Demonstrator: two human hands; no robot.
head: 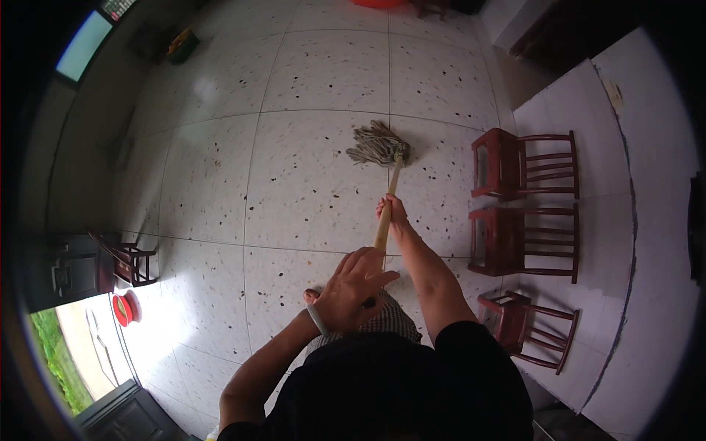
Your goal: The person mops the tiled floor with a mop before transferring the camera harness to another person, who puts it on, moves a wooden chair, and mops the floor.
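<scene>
A string mop point(378, 146) with greyish strands lies on the speckled tile floor, its strands fanned towards the left. My right hand point(392, 210) is closed around the lower part of its pale wooden handle point(383, 234). Nearer my body, my left hand point(353, 284) is over the upper handle, back upward, fingers extended and thumb spread out to the right. A pale bangle point(317, 320) circles the left wrist. The handle's upper end is mostly hidden by this hand, and whether the palm presses on it cannot be told.
Three red wooden chairs point(499, 242) line the right wall point(606, 220). At left are another dark chair point(135, 264), a red round container point(127, 308) and an open doorway point(83, 347). A green container point(183, 47) stands upper left; a red round object point(378, 3) is at the top edge.
</scene>
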